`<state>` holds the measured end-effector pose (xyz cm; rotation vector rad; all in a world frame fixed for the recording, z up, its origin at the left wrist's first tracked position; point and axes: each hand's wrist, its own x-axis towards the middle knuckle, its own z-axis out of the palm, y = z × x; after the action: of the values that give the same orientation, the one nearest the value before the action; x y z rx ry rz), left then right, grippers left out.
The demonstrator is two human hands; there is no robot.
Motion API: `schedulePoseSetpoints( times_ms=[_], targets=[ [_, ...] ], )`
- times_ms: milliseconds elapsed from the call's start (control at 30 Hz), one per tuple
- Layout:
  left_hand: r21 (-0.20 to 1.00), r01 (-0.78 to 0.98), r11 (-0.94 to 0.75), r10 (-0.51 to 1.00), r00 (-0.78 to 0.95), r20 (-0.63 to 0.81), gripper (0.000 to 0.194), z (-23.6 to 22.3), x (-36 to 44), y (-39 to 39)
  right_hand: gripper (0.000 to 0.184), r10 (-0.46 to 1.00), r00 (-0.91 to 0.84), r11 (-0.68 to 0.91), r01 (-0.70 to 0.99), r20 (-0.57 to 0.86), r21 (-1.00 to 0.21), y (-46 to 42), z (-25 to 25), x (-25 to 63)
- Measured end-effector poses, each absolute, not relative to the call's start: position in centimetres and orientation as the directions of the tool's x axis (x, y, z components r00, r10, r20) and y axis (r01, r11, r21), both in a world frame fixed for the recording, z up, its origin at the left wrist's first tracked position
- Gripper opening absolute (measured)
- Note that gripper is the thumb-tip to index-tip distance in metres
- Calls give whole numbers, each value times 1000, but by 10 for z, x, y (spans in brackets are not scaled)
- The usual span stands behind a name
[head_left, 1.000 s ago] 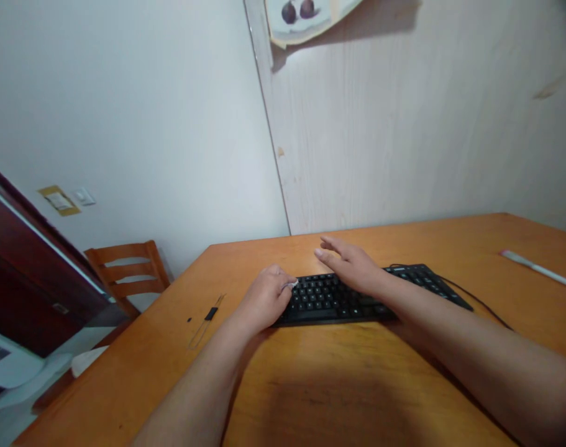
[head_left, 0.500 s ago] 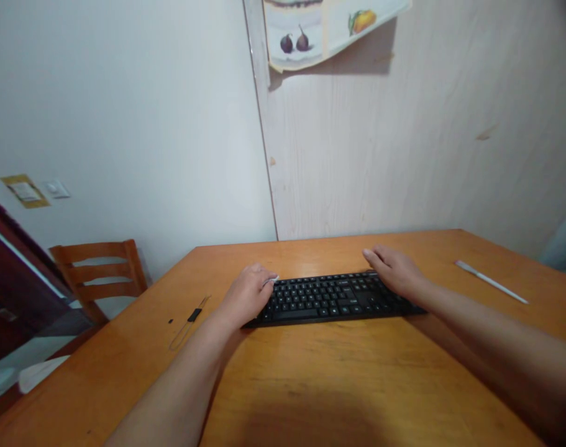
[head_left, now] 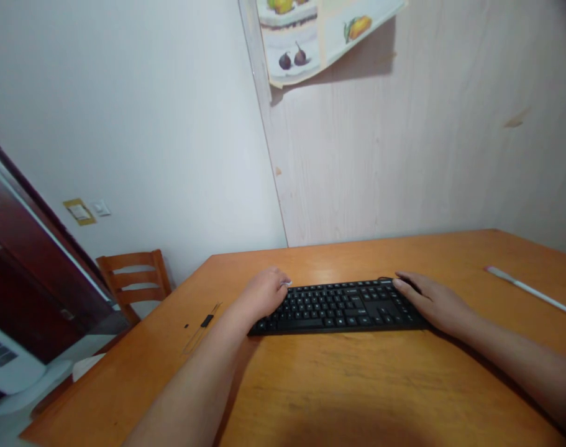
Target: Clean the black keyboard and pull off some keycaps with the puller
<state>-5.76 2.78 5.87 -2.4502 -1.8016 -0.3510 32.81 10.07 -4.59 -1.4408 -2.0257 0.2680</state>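
Observation:
A black computer keyboard (head_left: 329, 308) lies flat on the wooden table, its keys facing up. Over its left end is my left hand (head_left: 266, 292), fingers closed on a small white scrap (head_left: 287, 284) that looks like tissue; most of it is hidden by the hand. My right hand (head_left: 432, 298) is at the keyboard's right end, thumb along the top edge and the fingers around the far right corner, holding it. A bit of black cable (head_left: 384, 279) shows behind the keyboard near that hand.
Left of my left arm lie a small black piece with a thin looped cord (head_left: 207, 321) and a tiny black chip-like bit (head_left: 186, 326). A thin white brush-like stick (head_left: 529, 288) rests at the right. A wooden chair (head_left: 133, 279) stands beyond the table's left edge.
My right hand has come down from above the keyboard's right part to its right end. My left hand stays at the left end with the white scrap. The view has shifted slightly.

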Motion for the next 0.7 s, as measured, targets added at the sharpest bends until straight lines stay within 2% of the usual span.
schedulePoseSetpoints(
  times_ms=[100,400,700],
  targets=[
    [53,963,-263,949,248,196,27,58,-49,35,64,903,-194,383,769,383,-512,104,-50,330],
    [24,984,-177,961,168,219,28,43,-37,35,60,888,-191,399,772,418,-495,105,-56,331],
    [54,965,-255,953,242,181,23,37,-39,28,56,886,-209,403,790,415,-463,98,-50,327]
  ],
)
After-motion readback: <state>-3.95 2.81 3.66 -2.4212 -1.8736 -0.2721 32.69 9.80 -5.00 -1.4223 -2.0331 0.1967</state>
